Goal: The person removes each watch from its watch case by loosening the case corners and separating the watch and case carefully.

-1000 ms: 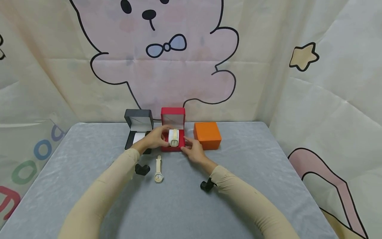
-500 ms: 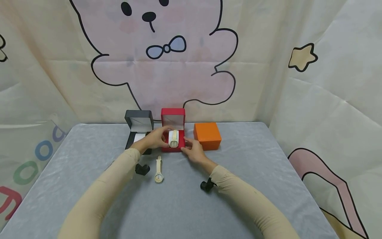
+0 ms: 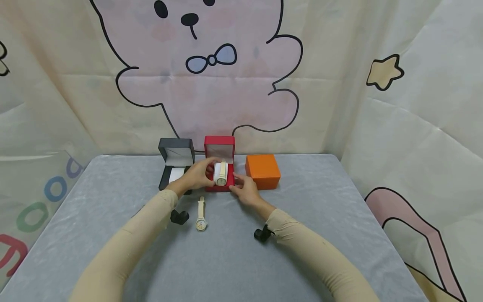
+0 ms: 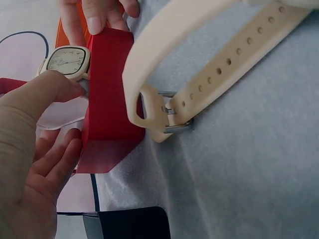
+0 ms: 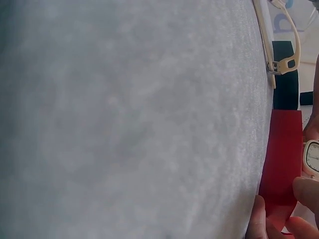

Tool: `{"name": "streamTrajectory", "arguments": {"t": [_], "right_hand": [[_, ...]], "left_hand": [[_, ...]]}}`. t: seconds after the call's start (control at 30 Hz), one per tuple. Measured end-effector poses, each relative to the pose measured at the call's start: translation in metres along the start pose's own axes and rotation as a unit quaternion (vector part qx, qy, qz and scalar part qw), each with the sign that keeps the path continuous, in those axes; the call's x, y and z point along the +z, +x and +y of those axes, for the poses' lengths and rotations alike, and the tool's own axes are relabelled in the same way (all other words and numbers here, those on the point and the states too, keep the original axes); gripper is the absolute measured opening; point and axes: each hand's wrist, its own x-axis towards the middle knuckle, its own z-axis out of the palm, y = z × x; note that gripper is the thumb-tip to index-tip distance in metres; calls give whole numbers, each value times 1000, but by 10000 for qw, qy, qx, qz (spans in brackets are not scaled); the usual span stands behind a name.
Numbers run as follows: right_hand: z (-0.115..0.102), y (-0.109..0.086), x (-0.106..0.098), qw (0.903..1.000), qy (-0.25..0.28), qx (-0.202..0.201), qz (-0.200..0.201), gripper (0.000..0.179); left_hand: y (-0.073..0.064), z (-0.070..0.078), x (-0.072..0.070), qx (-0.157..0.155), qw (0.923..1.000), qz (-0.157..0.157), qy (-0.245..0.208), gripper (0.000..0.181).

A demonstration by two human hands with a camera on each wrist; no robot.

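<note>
Along the near side: grey cloth [image 3: 226,260] spreads beneath two cream sleeves [image 3: 124,247], with a black fitting [image 3: 262,234] at each wrist.
Loose watch [image 3: 201,225]: on the cloth, apart from the red box [image 4: 112,89] and nearer the wearer. The head view gives its round dial; the left wrist view shows little of that, but reveals a metal buckle [image 4: 172,117] and a row of strap holes.
Right hand [image 3: 246,191]: grasping the red box at its right front corner. The right wrist view shows the thumb [image 5: 305,191] on the upper edge and fingers lower down, which the head view mostly hides.
Left hand [image 3: 196,174]: thumb and curled fingers gripping the boxed watch [image 3: 221,181]; the left wrist view shows that thumb against the case.
Boxed watch: inside the open red box, strap over a white cushion [image 3: 217,170]. Dial marks read in the left wrist view; the right wrist view crops the dial.
Grey box [image 3: 176,144]: lid raised, left of the red box, partly behind the left wrist.
Orange box [image 3: 263,167]: closed, at right; only a sliver in the left wrist view.
Curtain [image 3: 328,105]: cartoon animal with blue bow tie [image 3: 211,59], full width only in the head view.
</note>
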Motion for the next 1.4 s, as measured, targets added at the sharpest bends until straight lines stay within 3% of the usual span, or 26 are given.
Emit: {"name": "streamTrajectory", "arguments": {"t": [0.2, 0.63, 0.83, 1.07, 1.4], "right_hand": [[0, 0, -2, 10000, 9, 25, -58, 56], [0, 2, -2, 9997, 10, -221, -50, 55], [0, 1, -1, 9998, 13, -169, -63, 56], [1, 0, -2, 9999, -3, -124, 5, 55], [-7, -1, -2, 9992, 73, 384, -36, 58]], "left_hand": [[3, 0, 2, 237, 9993, -51, -278, 78], [2, -2, -5, -88, 9864, -76, -1639, 74], [1, -2, -7, -350, 9746, -174, -2206, 77], [-7, -4, -10, -363, 9675, -158, -2499, 77], [-27, -1, -9, -120, 9617, -196, -2731, 70]]}}
